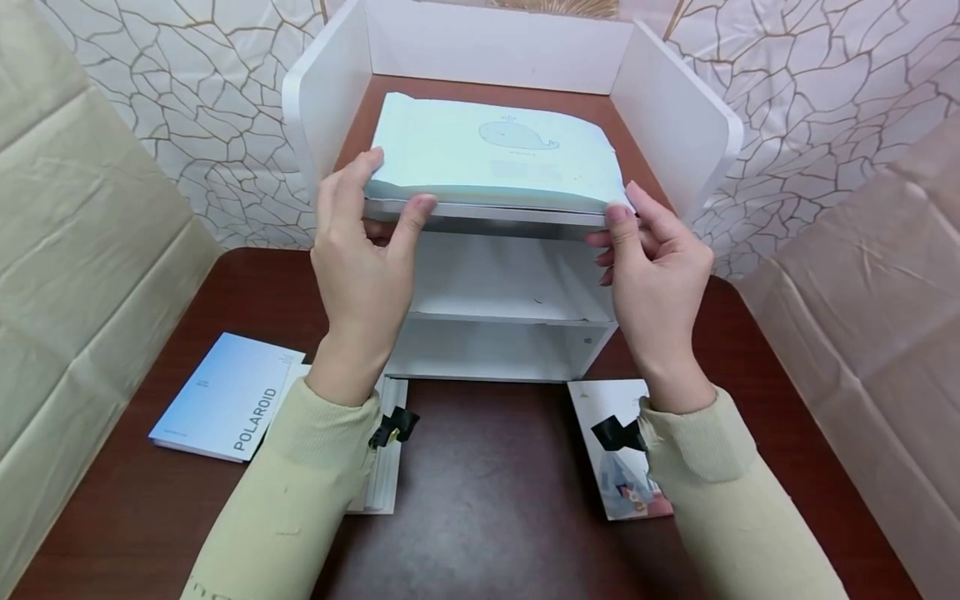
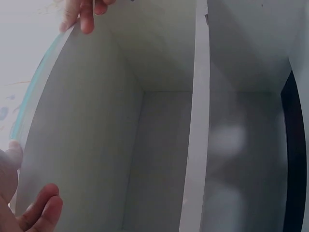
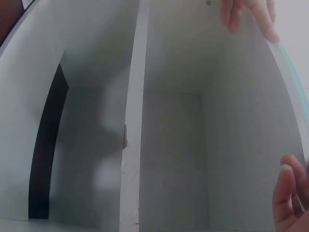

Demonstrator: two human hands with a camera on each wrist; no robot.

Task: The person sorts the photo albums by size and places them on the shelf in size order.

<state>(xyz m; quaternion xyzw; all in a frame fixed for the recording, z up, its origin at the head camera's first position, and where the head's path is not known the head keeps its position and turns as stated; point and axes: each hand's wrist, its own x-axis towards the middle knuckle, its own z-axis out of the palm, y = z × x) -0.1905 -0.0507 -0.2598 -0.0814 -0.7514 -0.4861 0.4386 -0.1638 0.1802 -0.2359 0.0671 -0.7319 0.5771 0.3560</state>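
Observation:
A pale mint book with a whale drawing on its cover lies on the brown top of a white desk shelf. At its near left corner my left hand grips it, thumb on the front edge and index finger along the side. The right hand pinches the near right corner, thumb on top. In the left wrist view, curled fingers of the left hand show below the shelf's top board. The right wrist view shows right-hand fingers likewise under that board.
White side panels flank the shelf top. A blue-white POLAROID book lies left on the dark table. Another white book is partly under the left sleeve, and an illustrated book lies beside the right sleeve. Padded walls rise on both sides.

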